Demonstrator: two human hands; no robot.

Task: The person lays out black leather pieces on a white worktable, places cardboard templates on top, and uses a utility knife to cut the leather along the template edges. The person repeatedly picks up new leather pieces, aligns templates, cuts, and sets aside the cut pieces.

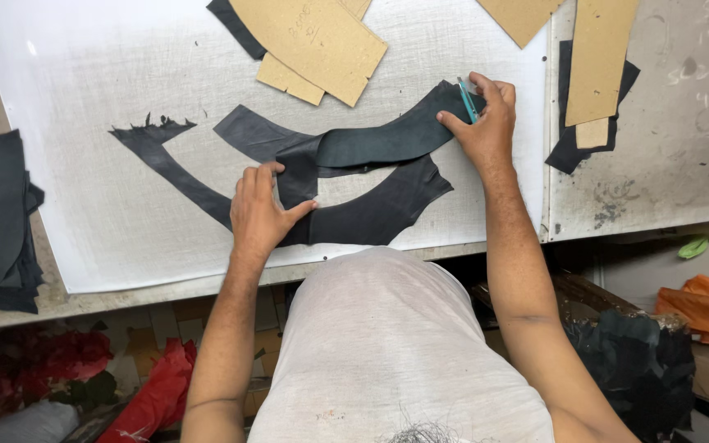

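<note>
Black leather piece (346, 176) lies on white table (84, 98), left hand (260, 215) pressing flat, fingers spread. Right hand (486, 123) fingers pinch the leather's end (teal blade (467, 100) also gripped).

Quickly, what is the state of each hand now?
Left hand: open, pressing flat on the dark leather piece.
Right hand: closed on a small teal tool, also pinning the leather's end.

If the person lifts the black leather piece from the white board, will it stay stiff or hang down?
The black leather piece would probably droop: it already folds over itself beside the left hand. It looks thin, so likely light. The right hand, which also holds a teal tool, pins its far end, suggesting it shifts easily.
</note>
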